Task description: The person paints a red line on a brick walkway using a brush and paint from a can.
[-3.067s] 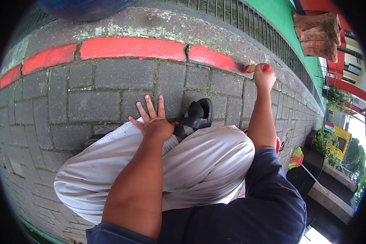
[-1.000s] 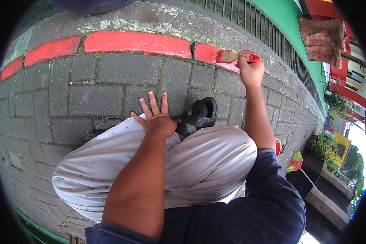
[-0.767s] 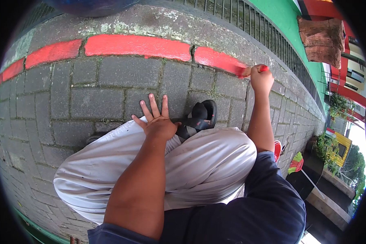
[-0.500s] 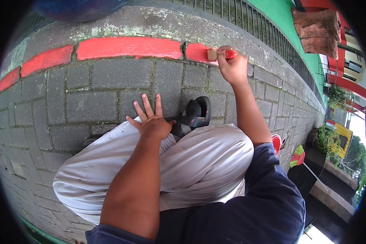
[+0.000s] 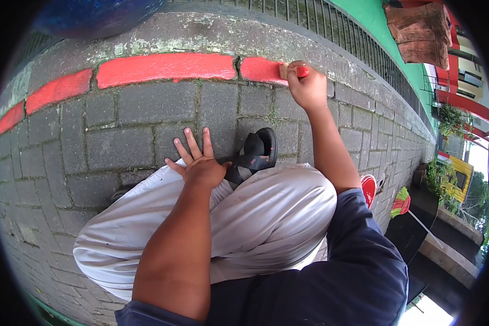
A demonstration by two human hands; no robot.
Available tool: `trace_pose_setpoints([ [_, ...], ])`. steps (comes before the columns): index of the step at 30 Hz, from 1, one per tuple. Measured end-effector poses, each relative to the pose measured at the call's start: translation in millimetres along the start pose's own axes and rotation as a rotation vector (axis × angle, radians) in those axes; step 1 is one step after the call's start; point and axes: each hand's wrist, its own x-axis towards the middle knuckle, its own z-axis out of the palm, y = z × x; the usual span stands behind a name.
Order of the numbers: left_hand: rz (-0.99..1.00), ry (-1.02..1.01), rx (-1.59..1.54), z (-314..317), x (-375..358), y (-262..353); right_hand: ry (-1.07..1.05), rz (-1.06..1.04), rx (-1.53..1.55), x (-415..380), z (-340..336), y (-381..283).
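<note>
A paintbrush [image 5: 301, 71] with a red handle is gripped in my right hand [image 5: 309, 91], its pale bristles against the face of the kerb. Wet-looking red paint [image 5: 165, 69] covers a row of kerb blocks, running from the left up to the bristles. To the right of the brush the kerb is bare grey. My left hand [image 5: 201, 165] holds nothing; its fingers are spread above the paving, near my knee and a black sandal [image 5: 259, 149] on my foot.
Grey paving blocks [image 5: 122, 149] surround me. Behind the kerb runs a metal grate [image 5: 353, 43] beside a green wall [image 5: 383, 32]. A dark blue rounded object [image 5: 98, 16] is at the upper left. On the right are a red shoe [image 5: 368, 190] and a broom [image 5: 401, 204].
My right hand and the brush remain at the kerb, with the brush turned slightly. The view has shifted a little, and my left hand stays spread in the same place.
</note>
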Motion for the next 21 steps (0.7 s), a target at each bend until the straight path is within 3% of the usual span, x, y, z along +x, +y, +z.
trace_pose_setpoints([
  [1,-0.009,-0.001,-0.004,0,0,-2,-0.056,-0.045,0.118,1,3,-17],
  [2,-0.001,-0.002,-0.001,0,1,-4,-0.093,0.073,0.235,5,-3,-33],
  [5,0.018,-0.021,-0.01,3,3,-6,-0.021,0.256,0.252,22,5,9],
  [7,0.021,-0.03,-0.021,0,4,-6,0.083,0.25,-0.144,24,-16,31],
  [9,0.012,-0.022,-0.024,-2,7,-6,0.033,0.412,-0.216,28,-48,46],
  [10,0.013,-0.029,-0.013,1,5,-6,-0.088,0.554,-0.295,33,-58,54],
  [13,-0.006,0.014,-0.005,1,0,-2,-0.003,0.217,-0.373,14,-25,44],
  [15,0.004,0.005,0.0,1,2,-1,-0.012,0.063,-0.05,6,-8,6],
  [19,0.002,-0.017,-0.007,2,3,-7,-0.103,0.331,0.751,18,1,23],
  [21,0.02,-0.014,-0.014,4,6,-4,0.041,0.378,0.223,12,-6,55],
])
